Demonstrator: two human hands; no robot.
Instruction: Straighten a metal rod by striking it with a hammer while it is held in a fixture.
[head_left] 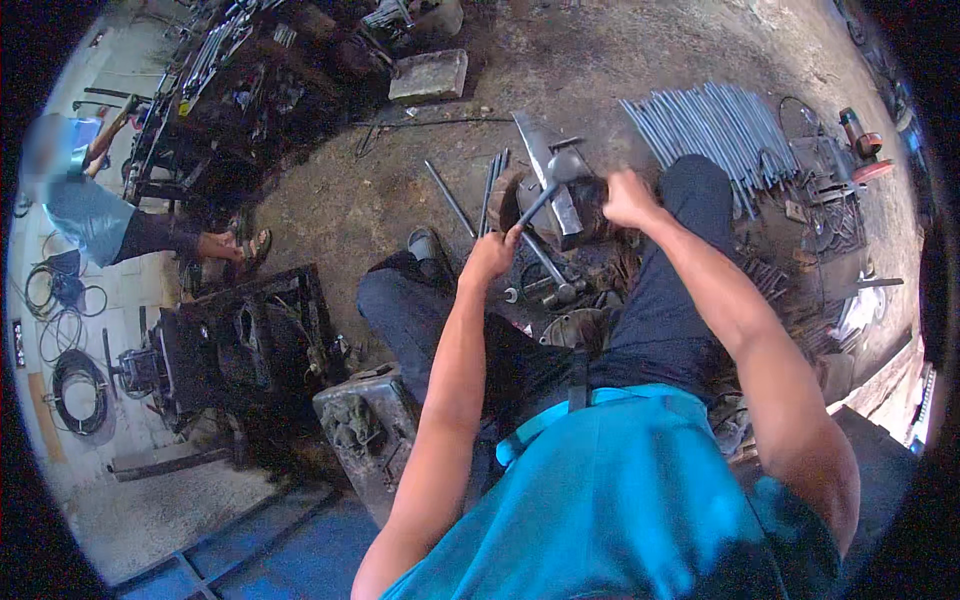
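In front of me, between my knees, a long flat metal strip [537, 148] with a bright lower end lies across a dark, blocky work base [598, 222]. My left hand [487, 258] is wrapped round a dark rod-like handle [537, 208], which slants up to the strip. Just beyond the handle's upper end sits a rounded grey metal piece [570, 166]. My right hand [630, 198] is closed at the right side of the base; whatever its fingers hold is hidden. A hammer [563, 293] lies below the strip, near a wrench [512, 295].
Many grey metal rods [715, 135] lie in a row at the far right, with an angle grinder [860, 135] beyond them. Loose rods [492, 190] lie ahead. Dark machinery [235, 345] stands at the left, and another person [85, 205] is at the far left.
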